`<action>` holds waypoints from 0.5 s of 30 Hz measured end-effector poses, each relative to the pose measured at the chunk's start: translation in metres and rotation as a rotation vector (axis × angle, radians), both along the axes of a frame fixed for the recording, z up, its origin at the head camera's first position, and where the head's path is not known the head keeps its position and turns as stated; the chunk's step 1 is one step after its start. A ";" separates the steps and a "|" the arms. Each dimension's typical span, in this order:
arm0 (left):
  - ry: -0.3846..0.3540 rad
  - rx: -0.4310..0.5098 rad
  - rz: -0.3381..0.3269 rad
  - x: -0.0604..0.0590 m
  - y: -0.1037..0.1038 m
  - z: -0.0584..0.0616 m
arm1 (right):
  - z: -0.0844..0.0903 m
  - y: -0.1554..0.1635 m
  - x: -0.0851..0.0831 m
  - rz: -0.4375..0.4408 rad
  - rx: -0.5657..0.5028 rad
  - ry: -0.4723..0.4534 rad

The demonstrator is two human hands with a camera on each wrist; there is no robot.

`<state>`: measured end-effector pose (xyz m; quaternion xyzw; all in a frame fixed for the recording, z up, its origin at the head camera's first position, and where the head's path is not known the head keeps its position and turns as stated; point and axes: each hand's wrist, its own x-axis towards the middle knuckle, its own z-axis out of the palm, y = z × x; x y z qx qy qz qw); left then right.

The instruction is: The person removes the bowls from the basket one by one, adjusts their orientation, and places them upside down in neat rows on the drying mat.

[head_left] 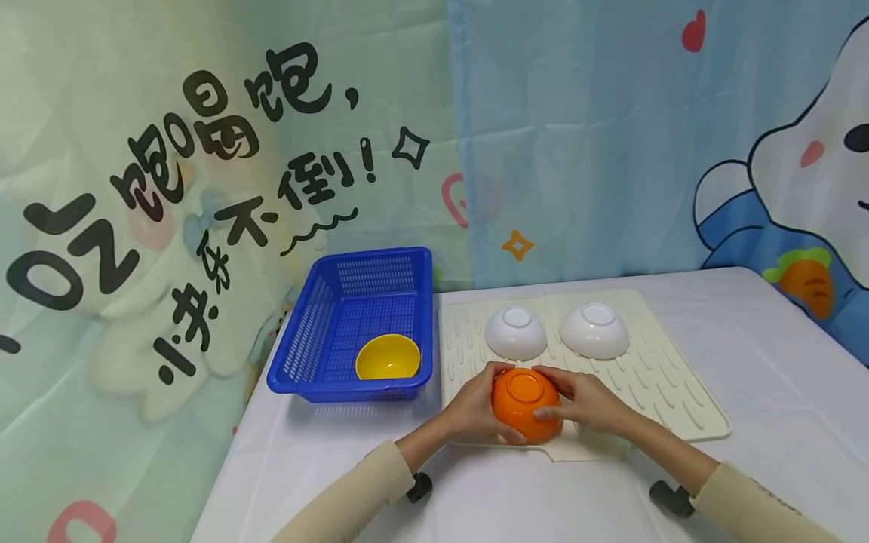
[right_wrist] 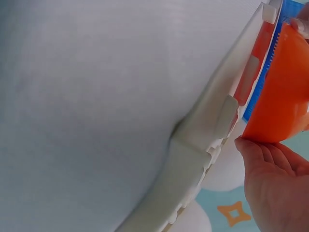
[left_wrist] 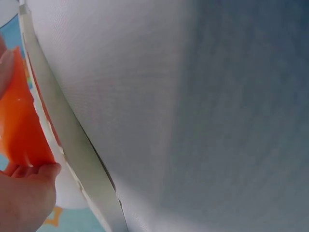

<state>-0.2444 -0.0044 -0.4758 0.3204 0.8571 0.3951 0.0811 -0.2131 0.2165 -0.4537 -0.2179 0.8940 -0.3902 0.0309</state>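
An orange bowl [head_left: 523,415] is upside down, foot ring upward, over the near part of a cream drainage mat [head_left: 661,377]. My left hand [head_left: 475,411] holds its left side, thumb low at the front and fingers reaching round the back. From the right, my right hand [head_left: 594,400] grips the same bowl, its thumb on the front wall. In the left wrist view the orange bowl [left_wrist: 21,125] is close above the ridged mat [left_wrist: 72,140]. The right wrist view has fingertips [right_wrist: 248,145] right at the bowl's rim.
Two white bowls, one on the left [head_left: 512,343] and one on the right [head_left: 594,339], sit upside down at the mat's back. A blue plastic basket [head_left: 288,362] stands left of the mat with a yellow bowl [head_left: 387,360] inside. Printed curtains [head_left: 577,151] hang behind the white-covered table [head_left: 767,354].
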 end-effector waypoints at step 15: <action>0.027 -0.053 -0.056 0.001 0.004 -0.003 | -0.004 0.004 -0.001 0.022 0.021 -0.023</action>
